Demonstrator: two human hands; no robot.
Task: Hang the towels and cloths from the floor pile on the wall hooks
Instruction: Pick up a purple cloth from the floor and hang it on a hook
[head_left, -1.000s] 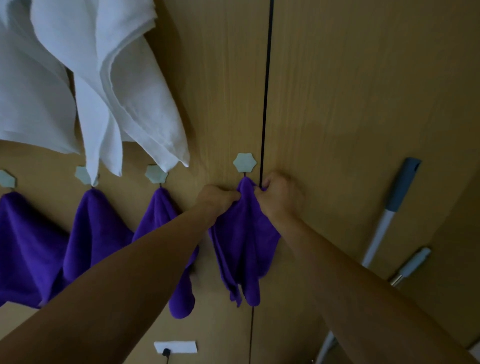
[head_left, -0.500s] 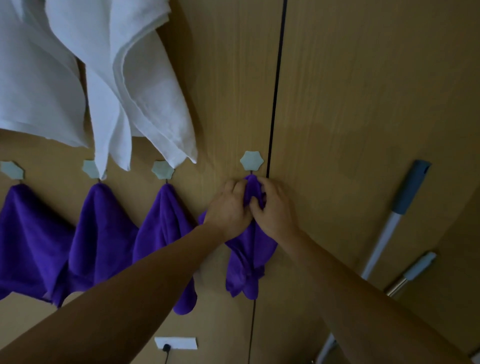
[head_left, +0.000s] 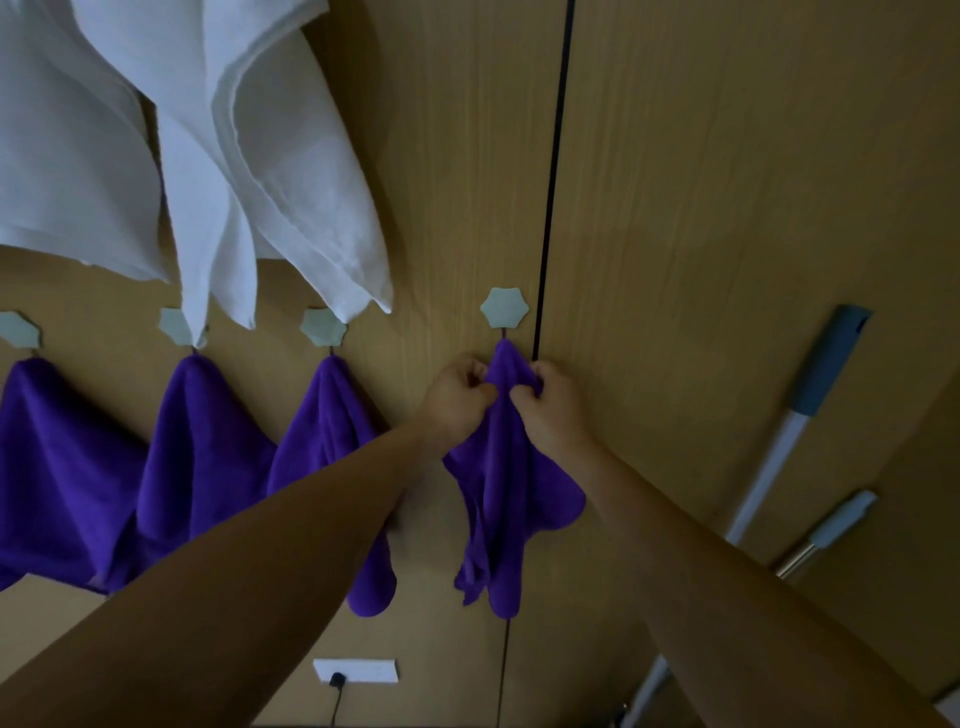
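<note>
Hands (head_left: 506, 402) parted, spreading purple cloth (head_left: 511, 499) under rightmost hook (head_left: 504, 308).

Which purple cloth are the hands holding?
The rightmost purple cloth, beside the dark door gap. The left hand and right hand pinch its top under the hook; the other three hang untouched.

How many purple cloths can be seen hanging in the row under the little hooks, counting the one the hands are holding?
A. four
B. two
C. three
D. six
A: three purple cloths hang free at the left, and a fourth cloth hangs from the rightmost hook, pinched near its top by the left hand and right hand.
</note>
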